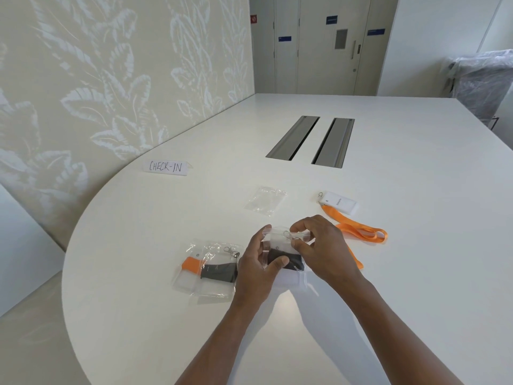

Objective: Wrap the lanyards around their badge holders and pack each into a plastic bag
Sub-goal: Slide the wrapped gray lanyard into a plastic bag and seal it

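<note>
Office reception or event check-in area. Evidence: large white curved worktop (388,190) with two recessed metal cable troughs (311,140); folded paper sign (165,166) handwritten "CHECK-IN"; leaf-patterned wall panel (111,79) at left; pale doors (327,45) with blue plates and a vision window beyond; plastic-wrapped furniture (480,79) at right; badge holders and lanyards laid out.

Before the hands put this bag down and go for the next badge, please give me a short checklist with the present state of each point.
1. Dark lanyard wrapped round its holder inside the held bag: ok.
2. Metal clip below the bag's seal: cannot tell.
3. Seal closed; right hand pinches the top edge: cannot tell.
4. Left hand holds the bag: ok.
5. Empty bag ready on the table: ok.
6. Orange lanyard wrapped: not ok, it lies loose.
</note>
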Available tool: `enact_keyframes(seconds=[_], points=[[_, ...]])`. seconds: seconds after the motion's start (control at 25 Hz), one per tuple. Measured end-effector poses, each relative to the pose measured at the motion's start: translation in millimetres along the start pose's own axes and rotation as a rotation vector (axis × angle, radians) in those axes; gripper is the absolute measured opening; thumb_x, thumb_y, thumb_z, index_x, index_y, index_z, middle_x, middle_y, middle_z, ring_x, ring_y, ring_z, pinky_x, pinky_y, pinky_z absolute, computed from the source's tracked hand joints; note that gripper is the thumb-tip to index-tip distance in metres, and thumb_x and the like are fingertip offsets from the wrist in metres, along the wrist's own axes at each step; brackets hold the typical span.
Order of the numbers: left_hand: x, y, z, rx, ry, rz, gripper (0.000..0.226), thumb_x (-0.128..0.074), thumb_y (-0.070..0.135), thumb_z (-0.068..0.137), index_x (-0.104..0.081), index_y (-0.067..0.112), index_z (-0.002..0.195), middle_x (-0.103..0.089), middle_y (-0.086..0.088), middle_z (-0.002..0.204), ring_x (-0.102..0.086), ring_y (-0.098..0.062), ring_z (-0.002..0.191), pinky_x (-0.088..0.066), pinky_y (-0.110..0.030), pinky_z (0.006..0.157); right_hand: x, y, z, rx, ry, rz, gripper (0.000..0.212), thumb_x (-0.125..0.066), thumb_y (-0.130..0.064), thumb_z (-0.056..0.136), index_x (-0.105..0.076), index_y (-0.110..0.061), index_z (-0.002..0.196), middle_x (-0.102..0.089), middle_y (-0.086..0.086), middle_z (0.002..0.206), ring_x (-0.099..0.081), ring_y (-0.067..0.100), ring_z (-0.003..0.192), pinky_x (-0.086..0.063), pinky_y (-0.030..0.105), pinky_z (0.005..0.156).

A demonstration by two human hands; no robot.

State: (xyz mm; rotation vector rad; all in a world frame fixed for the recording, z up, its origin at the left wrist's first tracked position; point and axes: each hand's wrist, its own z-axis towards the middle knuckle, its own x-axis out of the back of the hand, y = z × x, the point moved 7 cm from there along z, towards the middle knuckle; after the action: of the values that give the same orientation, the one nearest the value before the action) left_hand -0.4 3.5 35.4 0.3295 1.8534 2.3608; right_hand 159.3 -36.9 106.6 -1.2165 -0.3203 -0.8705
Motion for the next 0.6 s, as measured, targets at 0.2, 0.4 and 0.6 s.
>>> enact_keyframes(seconds=[0.2,0.4,0.6], points=[[0.5,3.3,-2.9,-0.021,0.02,0.016,0.07,-0.077,0.01,0.079,-0.054,0.039,0.139,-0.072,0.006,0.12,-0.068,-0.016,0.113,-0.054,-0.033,0.101,-3.1,-0.7,5.1,-0.042,-0.073,0.001,0.025,-0.075,-0.017,0.085,-0.072,-0.025,0.108,-0.063,-0.007,0.11,-0.058,0.002,0.082,-0.039,0.005,0.068],[0.7,3.5,-3.7,-0.016,0.027,0.027,0.069,-0.073,0.01,0.079,-0.053,0.038,0.139,-0.072,0.002,0.117,-0.069,-0.019,0.112,-0.053,-0.044,0.103,-3.5,-9.1,3.7,-0.005,-0.087,-0.002,0.025,-0.073,-0.014,0.084,-0.072,-0.03,0.104,-0.063,-0.006,0.108,-0.058,0.006,0.091,-0.037,0.002,0.07],[-0.8,4.1,-4.2,-0.008,0.024,0.061,0.068,-0.073,0.004,0.083,-0.052,0.03,0.142,-0.072,0.003,0.119,-0.068,-0.017,0.112,-0.053,-0.046,0.102,-2.6,-16.4,-0.7,0.071,-0.056,-0.079,0.028,-0.071,-0.011,0.084,-0.073,-0.026,0.106,-0.065,-0.004,0.107,-0.062,0.014,0.091,-0.049,0.023,0.077]])
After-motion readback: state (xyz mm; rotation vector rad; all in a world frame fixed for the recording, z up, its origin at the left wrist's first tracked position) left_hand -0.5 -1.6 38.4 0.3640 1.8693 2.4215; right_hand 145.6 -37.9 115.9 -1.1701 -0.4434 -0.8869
